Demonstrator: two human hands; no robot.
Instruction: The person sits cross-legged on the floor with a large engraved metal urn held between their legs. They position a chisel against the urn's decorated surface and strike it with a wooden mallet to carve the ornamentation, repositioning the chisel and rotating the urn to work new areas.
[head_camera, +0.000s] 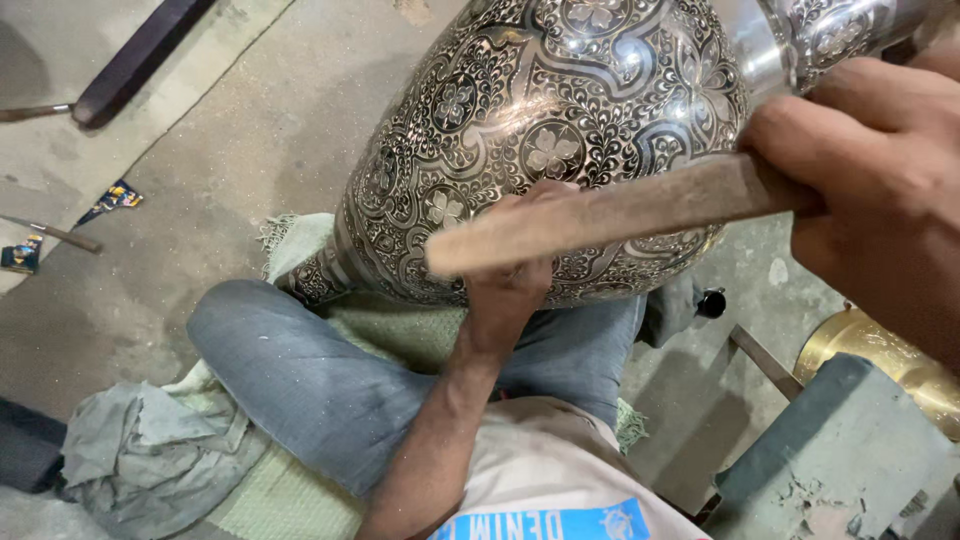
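The right hand (880, 170), at three o'clock in the view, has its fingers curled tight around the thick end of a wooden stick (610, 215). The stick runs from that grip toward nine o'clock, slightly downward, across the belly of a large engraved metal vase (540, 130). Its free end stops just past the left hand.

The left hand (510, 275) sits at the centre, pressed against the vase's lower flank behind the stick. Its fingers are mostly hidden, so whether they are spread or closed cannot be told.

The vase lies tilted on the person's lap, its narrow foot pointing toward eight o'clock above the blue-jeaned knee (300, 370) and its body filling the top of the view from eleven to two o'clock. A green woven mat (290, 500) lies under the leg.

Bare concrete floor (230, 130) opens toward ten o'clock, with a dark bar (140, 60) at its far edge. A crumpled grey cloth (150, 455) lies at eight o'clock. At four o'clock a grey block (850, 450) and a brass bowl (890, 355) crowd in close.
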